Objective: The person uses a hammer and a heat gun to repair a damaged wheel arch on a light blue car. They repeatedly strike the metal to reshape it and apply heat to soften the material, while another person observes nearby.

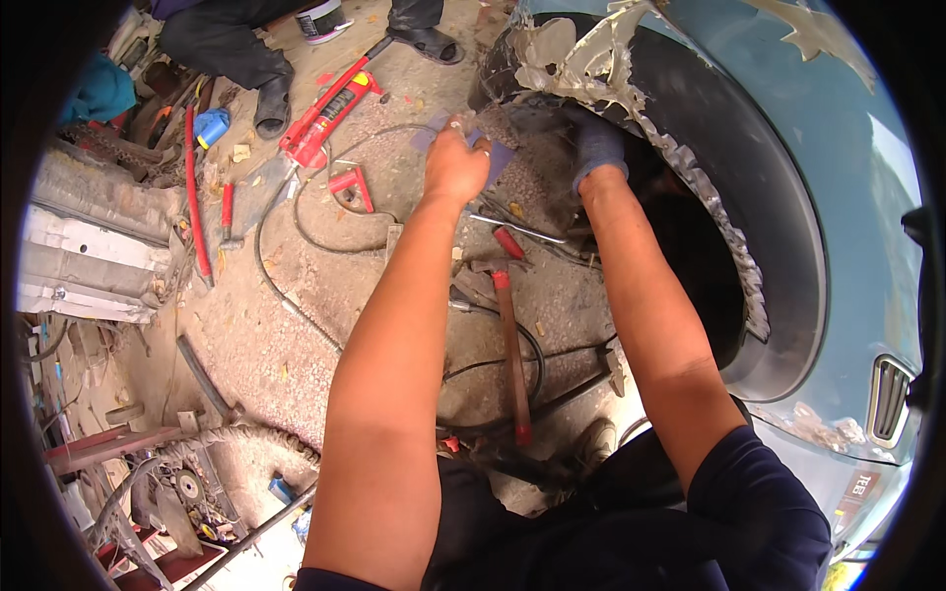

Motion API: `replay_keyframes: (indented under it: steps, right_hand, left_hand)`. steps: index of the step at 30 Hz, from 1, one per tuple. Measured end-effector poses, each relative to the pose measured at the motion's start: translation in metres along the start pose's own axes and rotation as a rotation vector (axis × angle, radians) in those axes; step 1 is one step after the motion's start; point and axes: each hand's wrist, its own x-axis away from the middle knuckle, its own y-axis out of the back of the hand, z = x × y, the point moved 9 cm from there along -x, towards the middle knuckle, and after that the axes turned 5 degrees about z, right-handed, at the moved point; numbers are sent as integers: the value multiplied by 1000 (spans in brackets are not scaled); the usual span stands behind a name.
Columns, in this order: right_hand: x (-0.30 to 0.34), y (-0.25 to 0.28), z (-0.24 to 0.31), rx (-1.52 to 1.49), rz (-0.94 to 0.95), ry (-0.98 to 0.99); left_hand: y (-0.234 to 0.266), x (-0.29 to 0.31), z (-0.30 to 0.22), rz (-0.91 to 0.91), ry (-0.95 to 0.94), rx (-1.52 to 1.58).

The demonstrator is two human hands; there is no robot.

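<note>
In the upper middle, my left hand (455, 163) is closed on a flat purple sheet (500, 161), which sticks out on both sides of it. My right hand (598, 143) wears a grey-blue glove and reaches to the dark wheel-arch opening of a teal car panel (838, 227). Its fingers are blurred and partly hidden, so I cannot tell whether it holds anything. Pale dried putty (581, 54) covers the top of the arch edge, and a ragged grey strip (705, 192) curls along its rim. Below my hands lies a red-handled hammer (510, 345).
A red hydraulic hand pump (330, 116) lies on the ground, its hose (264, 261) looping toward me. Nearby are a long red bar (197, 197) and a blue container (210, 128). Another person's sandalled foot (273, 106) and a bucket (320, 22) are at the top. Scrap fills the left.
</note>
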Motion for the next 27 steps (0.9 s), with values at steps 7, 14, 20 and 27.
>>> replay_keyframes:
  steps: [7,14,20,27]
  right_hand:
    - [6,9,9,99,59,34]
    - [43,24,-16,173,75,-377]
    - [39,18,-23,199,135,-357]
    - [46,23,-13,193,106,-306]
  left_hand:
    - [-48,-8,23,127,83,513]
    - [-93,-33,32,216,147,887]
    - [-94,-35,34,212,119,942]
    - [-101,-54,45,271,-52,362]
